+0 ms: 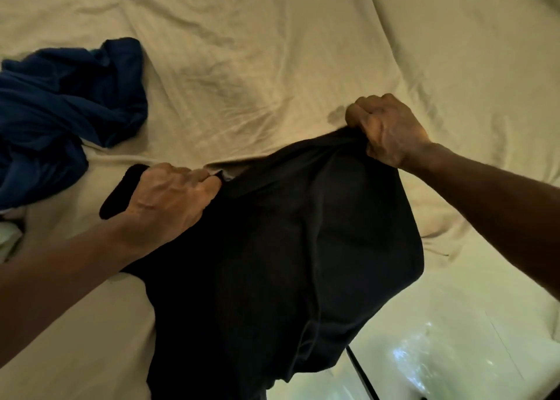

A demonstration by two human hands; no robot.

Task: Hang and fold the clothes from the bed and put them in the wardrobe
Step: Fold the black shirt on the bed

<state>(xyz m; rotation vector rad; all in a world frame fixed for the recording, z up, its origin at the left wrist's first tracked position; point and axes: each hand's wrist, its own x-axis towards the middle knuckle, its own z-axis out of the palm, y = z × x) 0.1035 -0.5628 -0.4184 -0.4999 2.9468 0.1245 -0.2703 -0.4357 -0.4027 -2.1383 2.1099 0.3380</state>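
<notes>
A black garment [272, 263] hangs in front of me over the near part of the bed [272, 51], held up by its top edge. My left hand [169, 199] grips the garment's upper left corner, fingers curled into the cloth. At the upper right corner, my right hand [385, 127] clutches a bunch of the same fabric in a fist. A crumpled dark blue garment [63, 108] lies on the sheet at the left, apart from both hands.
The bed is covered with a wrinkled beige sheet. A shiny pale floor [424, 363] shows at the bottom right beyond the bed's edge, with a thin dark line [362, 372] crossing it. A pale item [9, 239] peeks in at the left edge.
</notes>
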